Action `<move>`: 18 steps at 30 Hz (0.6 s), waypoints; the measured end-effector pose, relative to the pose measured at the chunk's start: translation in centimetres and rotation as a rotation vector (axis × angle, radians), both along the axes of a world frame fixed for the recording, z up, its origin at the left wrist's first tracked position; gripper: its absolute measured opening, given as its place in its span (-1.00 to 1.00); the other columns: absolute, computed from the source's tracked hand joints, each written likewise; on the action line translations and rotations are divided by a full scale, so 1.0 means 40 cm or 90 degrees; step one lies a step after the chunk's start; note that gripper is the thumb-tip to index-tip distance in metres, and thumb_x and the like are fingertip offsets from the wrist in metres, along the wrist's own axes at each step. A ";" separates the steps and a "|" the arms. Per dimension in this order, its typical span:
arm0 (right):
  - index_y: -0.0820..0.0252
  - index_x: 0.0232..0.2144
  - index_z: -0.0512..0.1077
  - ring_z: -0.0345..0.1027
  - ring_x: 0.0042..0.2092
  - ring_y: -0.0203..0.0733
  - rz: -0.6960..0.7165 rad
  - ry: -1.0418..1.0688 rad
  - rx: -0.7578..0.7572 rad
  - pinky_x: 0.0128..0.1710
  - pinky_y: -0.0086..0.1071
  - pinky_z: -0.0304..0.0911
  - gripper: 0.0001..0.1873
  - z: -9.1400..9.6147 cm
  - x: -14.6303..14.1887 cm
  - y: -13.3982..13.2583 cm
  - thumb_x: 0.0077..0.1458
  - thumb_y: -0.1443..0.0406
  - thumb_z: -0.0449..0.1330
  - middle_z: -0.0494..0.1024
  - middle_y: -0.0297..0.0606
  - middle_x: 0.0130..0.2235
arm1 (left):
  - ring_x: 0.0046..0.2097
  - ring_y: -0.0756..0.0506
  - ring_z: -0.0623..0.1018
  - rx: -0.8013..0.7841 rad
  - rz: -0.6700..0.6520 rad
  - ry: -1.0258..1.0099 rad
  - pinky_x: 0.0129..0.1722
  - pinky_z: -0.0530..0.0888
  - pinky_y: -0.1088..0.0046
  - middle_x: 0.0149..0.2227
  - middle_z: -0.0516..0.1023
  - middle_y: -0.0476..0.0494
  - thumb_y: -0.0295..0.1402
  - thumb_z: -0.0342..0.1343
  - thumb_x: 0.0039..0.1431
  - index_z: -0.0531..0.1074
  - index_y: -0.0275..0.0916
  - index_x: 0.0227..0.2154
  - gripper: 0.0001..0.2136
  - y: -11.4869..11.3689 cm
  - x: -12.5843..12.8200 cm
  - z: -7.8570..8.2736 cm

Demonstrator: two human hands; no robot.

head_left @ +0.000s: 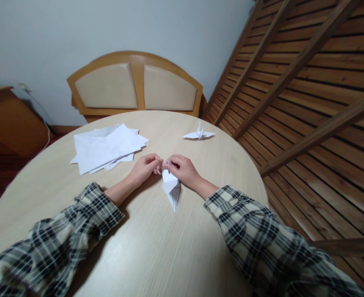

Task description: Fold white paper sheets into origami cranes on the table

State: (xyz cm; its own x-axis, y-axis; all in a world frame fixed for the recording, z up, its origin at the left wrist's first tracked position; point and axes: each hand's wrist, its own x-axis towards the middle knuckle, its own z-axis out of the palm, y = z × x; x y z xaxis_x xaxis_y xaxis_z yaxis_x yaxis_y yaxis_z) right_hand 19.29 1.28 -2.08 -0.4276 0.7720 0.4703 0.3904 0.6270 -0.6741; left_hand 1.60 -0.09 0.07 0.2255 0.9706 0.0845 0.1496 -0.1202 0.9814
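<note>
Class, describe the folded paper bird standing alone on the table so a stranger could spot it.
Start at the round wooden table, then go to its far right edge. There stands a small white paper bird, wings spread, alone, unlike the flat sheet stack at far left and the half-folded piece at the centre.

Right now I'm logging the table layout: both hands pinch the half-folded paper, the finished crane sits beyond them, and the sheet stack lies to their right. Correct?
No. The head view shows the sheet stack to their left, not right. The left hand and right hand do pinch the half-folded paper, the finished crane beyond them.
</note>
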 end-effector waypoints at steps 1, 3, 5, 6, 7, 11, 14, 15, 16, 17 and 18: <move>0.15 -0.54 0.27 0.16 -0.38 -0.25 -0.003 -0.001 0.001 -0.30 -0.34 0.07 -0.70 -0.001 0.000 0.000 0.20 0.18 0.14 0.31 -0.35 -0.47 | -0.53 0.02 0.40 -0.003 0.001 -0.004 -0.50 0.37 0.49 -0.58 0.41 0.00 -0.32 0.11 0.01 0.40 -0.25 -0.53 -0.89 -0.001 0.000 0.001; 0.15 -0.54 0.28 0.17 -0.37 -0.25 -0.009 0.000 0.002 -0.30 -0.34 0.08 -0.69 -0.002 0.000 0.001 0.21 0.16 0.14 0.31 -0.34 -0.46 | -0.53 0.02 0.40 -0.008 0.000 -0.013 -0.50 0.37 0.49 -0.58 0.41 0.00 -0.34 0.10 0.00 0.40 -0.25 -0.54 -0.90 -0.002 -0.001 0.003; 0.15 -0.53 0.29 0.19 -0.36 -0.25 -0.010 0.005 0.008 -0.30 -0.34 0.09 -0.68 -0.004 0.001 0.002 0.22 0.15 0.13 0.32 -0.34 -0.46 | -0.53 0.01 0.40 -0.015 -0.007 -0.024 -0.49 0.37 0.48 -0.58 0.41 -0.01 -0.37 0.09 0.00 0.40 -0.25 -0.54 -0.91 -0.005 -0.001 0.006; 0.16 -0.53 0.30 0.20 -0.36 -0.24 -0.010 0.008 0.011 -0.29 -0.33 0.09 -0.68 -0.004 0.001 0.002 0.22 0.15 0.13 0.32 -0.33 -0.45 | -0.53 0.01 0.40 -0.019 -0.010 -0.029 -0.49 0.37 0.48 -0.58 0.41 -0.01 -0.38 0.09 0.01 0.40 -0.26 -0.53 -0.92 -0.006 -0.002 0.007; 0.16 -0.52 0.31 0.21 -0.36 -0.24 -0.011 0.010 0.015 -0.29 -0.33 0.10 -0.69 -0.004 0.001 0.002 0.22 0.15 0.13 0.33 -0.33 -0.45 | -0.53 0.01 0.40 -0.023 -0.011 -0.034 -0.48 0.37 0.48 -0.58 0.41 -0.01 -0.39 0.09 0.01 0.40 -0.26 -0.53 -0.92 -0.007 -0.002 0.009; 0.16 -0.50 0.34 0.23 -0.35 -0.24 -0.011 0.013 0.024 -0.29 -0.33 0.11 -0.72 -0.003 0.002 0.000 0.23 0.18 0.13 0.36 -0.33 -0.44 | -0.53 0.02 0.41 -0.031 -0.008 -0.050 -0.48 0.37 0.48 -0.57 0.42 -0.01 -0.41 0.09 0.00 0.40 -0.27 -0.53 -0.93 -0.011 -0.002 0.013; 0.16 -0.49 0.36 0.24 -0.35 -0.25 -0.011 0.018 0.034 -0.28 -0.34 0.12 -0.74 -0.001 0.002 0.000 0.23 0.21 0.14 0.37 -0.32 -0.43 | -0.54 0.02 0.40 -0.029 -0.008 -0.053 -0.48 0.37 0.48 -0.58 0.41 0.00 -0.42 0.08 -0.01 0.39 -0.26 -0.54 -0.94 -0.010 -0.002 0.012; 0.17 -0.49 0.36 0.24 -0.35 -0.25 -0.012 0.018 0.038 -0.28 -0.34 0.13 -0.74 -0.001 0.002 -0.001 0.23 0.21 0.14 0.38 -0.32 -0.43 | -0.54 0.02 0.40 -0.029 -0.008 -0.053 -0.49 0.36 0.48 -0.58 0.41 0.00 -0.42 0.08 -0.01 0.39 -0.26 -0.54 -0.94 -0.010 -0.001 0.012; 0.17 -0.49 0.37 0.25 -0.34 -0.26 -0.014 0.017 0.041 -0.28 -0.34 0.13 -0.75 0.000 0.002 -0.001 0.23 0.22 0.14 0.38 -0.32 -0.43 | -0.55 0.02 0.40 -0.029 -0.008 -0.053 -0.49 0.36 0.48 -0.59 0.40 0.00 -0.43 0.07 -0.01 0.39 -0.26 -0.55 -0.93 -0.009 -0.001 0.011; 0.17 -0.49 0.37 0.26 -0.34 -0.26 -0.016 0.017 0.045 -0.29 -0.35 0.13 -0.75 0.000 0.002 -0.001 0.23 0.23 0.15 0.39 -0.32 -0.43 | -0.55 0.02 0.39 -0.030 -0.008 -0.053 -0.49 0.36 0.49 -0.59 0.40 0.00 -0.43 0.07 -0.01 0.39 -0.26 -0.55 -0.93 -0.009 -0.001 0.011; 0.18 -0.49 0.38 0.26 -0.34 -0.26 -0.017 0.016 0.049 -0.29 -0.35 0.14 -0.76 0.000 0.002 -0.001 0.22 0.23 0.15 0.40 -0.32 -0.43 | -0.55 0.02 0.39 -0.031 -0.007 -0.052 -0.49 0.36 0.49 -0.59 0.40 0.00 -0.43 0.07 -0.01 0.39 -0.26 -0.55 -0.93 -0.009 0.000 0.012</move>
